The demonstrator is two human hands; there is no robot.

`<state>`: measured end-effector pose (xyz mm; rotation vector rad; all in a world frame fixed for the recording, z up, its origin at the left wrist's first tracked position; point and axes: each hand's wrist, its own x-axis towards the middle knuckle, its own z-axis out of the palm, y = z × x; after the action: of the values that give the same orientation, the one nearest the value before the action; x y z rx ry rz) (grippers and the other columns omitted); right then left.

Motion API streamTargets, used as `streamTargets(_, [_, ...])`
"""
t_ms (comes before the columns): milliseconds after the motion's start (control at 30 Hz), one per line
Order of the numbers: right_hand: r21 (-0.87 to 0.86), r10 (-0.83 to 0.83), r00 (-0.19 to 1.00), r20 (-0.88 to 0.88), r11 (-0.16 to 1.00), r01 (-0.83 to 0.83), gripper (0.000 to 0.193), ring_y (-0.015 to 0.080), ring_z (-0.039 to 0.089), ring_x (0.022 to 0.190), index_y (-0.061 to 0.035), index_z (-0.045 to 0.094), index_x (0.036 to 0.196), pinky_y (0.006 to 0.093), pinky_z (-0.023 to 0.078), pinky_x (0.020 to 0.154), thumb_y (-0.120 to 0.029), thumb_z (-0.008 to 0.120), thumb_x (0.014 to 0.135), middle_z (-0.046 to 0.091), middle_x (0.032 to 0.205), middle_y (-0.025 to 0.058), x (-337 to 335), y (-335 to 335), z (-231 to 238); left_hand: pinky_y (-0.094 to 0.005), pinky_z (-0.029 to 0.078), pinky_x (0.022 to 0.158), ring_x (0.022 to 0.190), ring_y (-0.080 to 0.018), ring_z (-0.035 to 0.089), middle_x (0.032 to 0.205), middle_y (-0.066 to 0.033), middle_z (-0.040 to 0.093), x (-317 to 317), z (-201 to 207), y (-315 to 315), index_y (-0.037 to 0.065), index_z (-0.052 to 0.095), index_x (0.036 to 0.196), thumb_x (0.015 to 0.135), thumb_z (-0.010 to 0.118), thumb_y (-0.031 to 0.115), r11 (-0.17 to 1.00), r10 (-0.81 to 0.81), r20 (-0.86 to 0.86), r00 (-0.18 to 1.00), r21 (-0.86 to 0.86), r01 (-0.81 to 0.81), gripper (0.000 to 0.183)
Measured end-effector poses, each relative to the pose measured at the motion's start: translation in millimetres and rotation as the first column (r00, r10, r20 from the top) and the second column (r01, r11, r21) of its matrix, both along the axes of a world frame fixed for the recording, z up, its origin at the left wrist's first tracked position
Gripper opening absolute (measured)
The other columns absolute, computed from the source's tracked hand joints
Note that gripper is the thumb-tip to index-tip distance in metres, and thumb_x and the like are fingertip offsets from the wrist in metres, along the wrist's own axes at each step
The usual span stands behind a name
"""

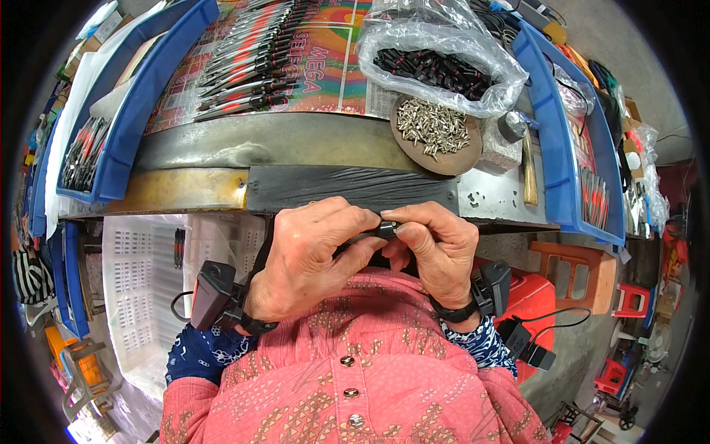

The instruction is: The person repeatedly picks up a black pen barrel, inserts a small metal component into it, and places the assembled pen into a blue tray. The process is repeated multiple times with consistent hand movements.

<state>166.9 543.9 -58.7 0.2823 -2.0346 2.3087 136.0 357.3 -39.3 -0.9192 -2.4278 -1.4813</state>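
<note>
Close to the table's front edge, my left hand (pixel 307 251) and my right hand (pixel 444 244) meet at the fingertips. Between them they pinch a small black cylindrical piece (pixel 385 229), with a shiny bit at its right end. Fingers cover most of it. Just beyond my right hand, a round brown dish (pixel 403 140) holds many small silver metal tips (pixel 436 127). Behind the dish lies an open clear plastic bag (pixel 503 81) full of short black parts with red rings (pixel 429 70).
Rows of black, grey and red pens (pixel 248 74) lie on a printed sheet (pixel 325 59). Blue bins (pixel 159 66) with more pens flank the table. A brush-like wooden handle (pixel 529 174) lies right of the dish. A white crate (pixel 140 296) stands below left, an orange stool (pixel 592 259) right.
</note>
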Motion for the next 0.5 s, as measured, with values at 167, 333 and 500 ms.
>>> streamTargets(167, [-0.014,0.026,0.997,0.070,1.000,-0.025,0.023,0.0047,0.058,0.058,0.0014,0.067,0.110,0.0176,0.045,0.051,-0.018,0.062,0.099,0.066,0.074,0.0038,0,0,2,-0.0384,0.049,0.055,0.063,-0.0312,0.061,0.073,-0.0114,0.060,0,-3,1,0.004,0.067,0.090,0.071,0.077,0.004,1.000,0.021,-0.050,0.999,-0.016,-0.022,0.022])
streamTargets(333, [0.013,0.023,0.992,0.123,1.000,-0.025,0.018,0.0031,0.056,0.059,0.0015,0.065,0.106,0.0171,0.044,0.051,-0.015,0.062,0.099,0.065,0.075,0.0026,0,-2,8,-0.0321,0.049,0.055,0.062,-0.0233,0.062,0.076,-0.0092,0.064,0,-6,0,0.003,0.069,0.093,0.069,0.077,-0.002,0.996,0.025,-0.158,0.987,-0.083,-0.038,0.026])
streamTargets(500, [0.003,0.039,0.969,0.242,0.999,-0.041,0.011,0.0020,0.055,0.059,0.0015,0.065,0.098,0.0170,0.044,0.051,-0.009,0.064,0.096,0.065,0.076,0.0025,-3,0,14,-0.0355,0.051,0.060,0.066,-0.0270,0.064,0.078,-0.0093,0.065,1,-8,0,0.004,0.068,0.092,0.069,0.076,0.002,0.991,0.009,-0.216,0.976,-0.127,-0.038,0.024])
